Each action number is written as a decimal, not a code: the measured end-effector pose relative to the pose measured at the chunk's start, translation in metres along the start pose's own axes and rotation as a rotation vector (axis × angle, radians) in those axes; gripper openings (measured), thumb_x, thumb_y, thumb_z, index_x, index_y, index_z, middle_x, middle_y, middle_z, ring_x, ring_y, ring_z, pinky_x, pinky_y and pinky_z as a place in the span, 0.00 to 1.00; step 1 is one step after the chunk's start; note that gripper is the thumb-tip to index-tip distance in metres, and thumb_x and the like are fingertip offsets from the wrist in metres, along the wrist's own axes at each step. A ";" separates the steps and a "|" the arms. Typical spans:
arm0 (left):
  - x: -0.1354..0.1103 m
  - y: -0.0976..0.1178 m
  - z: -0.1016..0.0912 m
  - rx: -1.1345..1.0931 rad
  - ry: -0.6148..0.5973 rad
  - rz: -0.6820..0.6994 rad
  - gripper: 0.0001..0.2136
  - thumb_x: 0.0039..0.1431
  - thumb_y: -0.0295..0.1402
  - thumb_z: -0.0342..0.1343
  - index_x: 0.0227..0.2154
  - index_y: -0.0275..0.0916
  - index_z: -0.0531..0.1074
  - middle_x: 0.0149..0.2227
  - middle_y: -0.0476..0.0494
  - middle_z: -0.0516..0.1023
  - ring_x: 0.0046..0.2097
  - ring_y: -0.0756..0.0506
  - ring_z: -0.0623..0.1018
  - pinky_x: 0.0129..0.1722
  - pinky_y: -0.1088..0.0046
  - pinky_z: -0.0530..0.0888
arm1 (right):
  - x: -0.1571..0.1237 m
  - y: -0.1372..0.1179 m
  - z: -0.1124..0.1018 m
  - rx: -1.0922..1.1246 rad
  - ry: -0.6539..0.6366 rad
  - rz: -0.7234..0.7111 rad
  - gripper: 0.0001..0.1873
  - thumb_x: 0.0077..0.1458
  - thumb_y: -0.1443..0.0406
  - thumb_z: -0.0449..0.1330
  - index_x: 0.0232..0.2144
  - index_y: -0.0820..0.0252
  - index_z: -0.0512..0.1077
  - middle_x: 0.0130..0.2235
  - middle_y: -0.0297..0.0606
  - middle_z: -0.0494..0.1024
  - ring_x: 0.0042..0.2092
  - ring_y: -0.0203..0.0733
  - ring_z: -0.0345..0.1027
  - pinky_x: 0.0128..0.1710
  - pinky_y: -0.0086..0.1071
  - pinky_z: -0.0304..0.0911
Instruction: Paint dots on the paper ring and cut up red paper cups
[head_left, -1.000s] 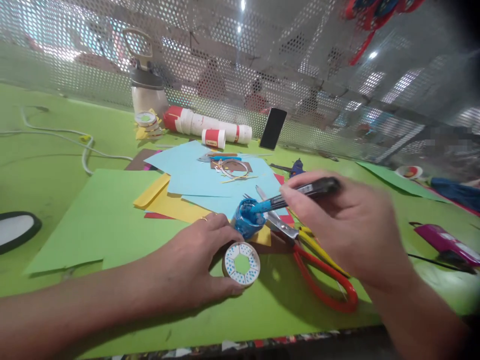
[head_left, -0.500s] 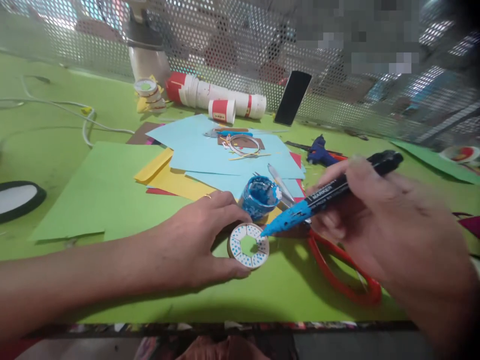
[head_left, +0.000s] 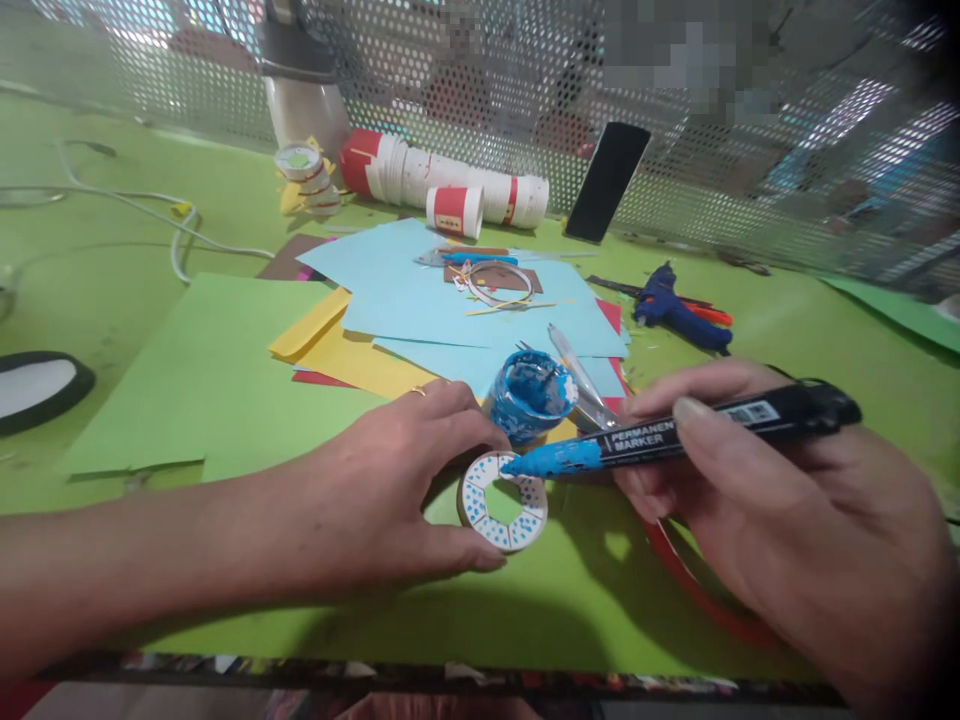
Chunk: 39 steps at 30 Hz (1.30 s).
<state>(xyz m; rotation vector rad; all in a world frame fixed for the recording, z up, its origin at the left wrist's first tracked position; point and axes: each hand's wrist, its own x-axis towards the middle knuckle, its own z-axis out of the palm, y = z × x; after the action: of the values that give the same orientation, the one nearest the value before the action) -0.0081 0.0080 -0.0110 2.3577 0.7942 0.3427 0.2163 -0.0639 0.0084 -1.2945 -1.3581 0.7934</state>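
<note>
My left hand (head_left: 420, 480) rests on the green tabletop, thumb and fingers curled round the rim of a small white ring (head_left: 475, 500). Thin dark lines divide the ring into sections, and blue dots cover it. Between my right thumb and fingers sits a black permanent marker (head_left: 645, 440) with a blue-smeared front end. The marker's tip meets or hovers just over the ring's upper part; which one I cannot tell. My right hand (head_left: 780, 490) is above orange-red scissor-like handles (head_left: 697, 580), partly hidden beneath it. A blue-stained jar (head_left: 517, 415) stands just behind the ring.
Light blue paper (head_left: 405, 300), green paper (head_left: 187, 370) and a yellow envelope-like sheet (head_left: 337, 350) spread over the table. A blue glue gun (head_left: 679, 310) lies right. Stacked paper cups (head_left: 450, 180) and a leaning phone (head_left: 607, 185) are before a perforated screen. A white cable (head_left: 225, 245) runs left.
My right hand has lowered and the marker lies flatter. Its tip has shifted left along the top of the ring. My left hand keeps its hold, while the whole view has shifted slightly.
</note>
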 end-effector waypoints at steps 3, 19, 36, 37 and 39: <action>-0.001 0.000 0.000 0.009 0.000 0.009 0.22 0.51 0.42 0.66 0.48 0.41 0.72 0.45 0.43 0.71 0.47 0.40 0.72 0.46 0.60 0.71 | -0.002 0.000 0.001 -0.090 -0.030 -0.038 0.04 0.61 0.60 0.62 0.36 0.50 0.76 0.25 0.32 0.75 0.25 0.38 0.69 0.20 0.29 0.64; 0.000 -0.001 0.000 0.004 0.003 0.007 0.22 0.51 0.42 0.65 0.48 0.42 0.72 0.43 0.43 0.70 0.45 0.40 0.72 0.44 0.61 0.71 | -0.001 -0.006 0.005 -0.346 -0.088 -0.195 0.04 0.60 0.67 0.61 0.34 0.51 0.73 0.22 0.25 0.73 0.21 0.30 0.66 0.16 0.19 0.61; -0.002 -0.002 0.001 0.010 0.015 0.022 0.22 0.51 0.42 0.65 0.48 0.43 0.73 0.43 0.43 0.71 0.45 0.40 0.73 0.44 0.62 0.71 | -0.002 -0.006 0.006 -0.396 -0.114 -0.193 0.04 0.61 0.66 0.60 0.34 0.50 0.73 0.22 0.24 0.74 0.20 0.29 0.67 0.17 0.18 0.62; -0.002 -0.002 0.001 0.006 0.014 0.021 0.22 0.51 0.42 0.65 0.48 0.43 0.73 0.43 0.43 0.71 0.45 0.40 0.73 0.44 0.62 0.71 | -0.001 -0.006 0.006 -0.402 -0.113 -0.197 0.04 0.61 0.66 0.60 0.34 0.50 0.73 0.22 0.24 0.74 0.20 0.29 0.67 0.17 0.18 0.62; -0.002 -0.002 0.001 0.002 0.014 0.020 0.22 0.50 0.42 0.66 0.49 0.43 0.73 0.43 0.44 0.71 0.45 0.41 0.73 0.44 0.62 0.71 | -0.001 -0.006 0.005 -0.417 -0.108 -0.203 0.04 0.61 0.66 0.60 0.34 0.50 0.73 0.23 0.24 0.74 0.20 0.29 0.67 0.17 0.19 0.63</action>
<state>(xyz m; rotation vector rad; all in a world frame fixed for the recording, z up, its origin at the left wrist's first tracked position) -0.0105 0.0075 -0.0132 2.3684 0.7784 0.3669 0.2093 -0.0652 0.0129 -1.4143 -1.7765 0.4587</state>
